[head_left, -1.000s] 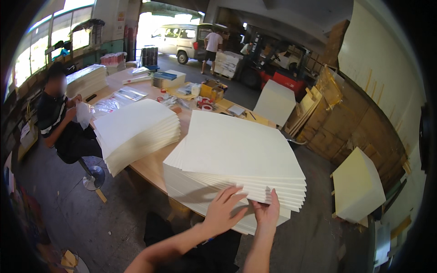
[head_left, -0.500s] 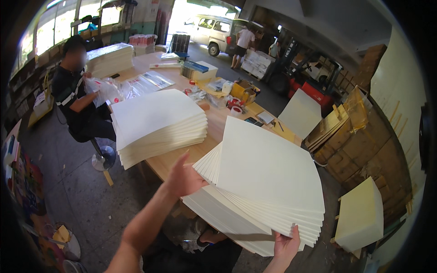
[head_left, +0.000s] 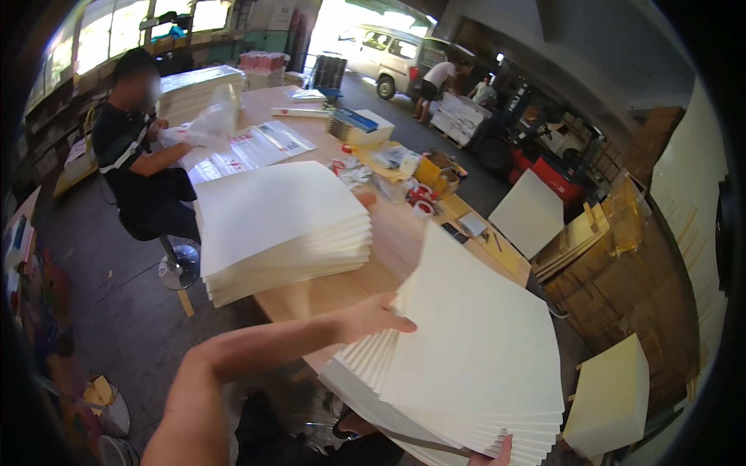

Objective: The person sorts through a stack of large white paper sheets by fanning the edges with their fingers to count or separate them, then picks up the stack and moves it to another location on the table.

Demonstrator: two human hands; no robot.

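A fanned stack of large white sheets (head_left: 482,334) lies in front of me, on a lower pile of board (head_left: 373,396) at the table's near edge. My left hand (head_left: 378,317) grips the fan's left edge, thumb on the top sheet, with the other fingers partly hidden. At the near right corner, my right hand (head_left: 494,456) pinches the sheets' lower edge, and the frame's bottom cuts most of it off. Another tall stack of white sheets (head_left: 280,213) stands left of the fan, its layers slightly offset.
Across the wooden table (head_left: 388,260), a seated person (head_left: 140,147) handles clear plastic bags. Tape rolls (head_left: 423,203), a yellow box (head_left: 437,175) and a calculator (head_left: 454,232) lie on the far right side. Cardboard (head_left: 622,272) and a pale block (head_left: 610,396) stand at the right.
My left hand has moved right, from beside the fan onto its left edge, thumb now over the top sheet. My right hand sits lower in view. The seated person has lifted the plastic bag.
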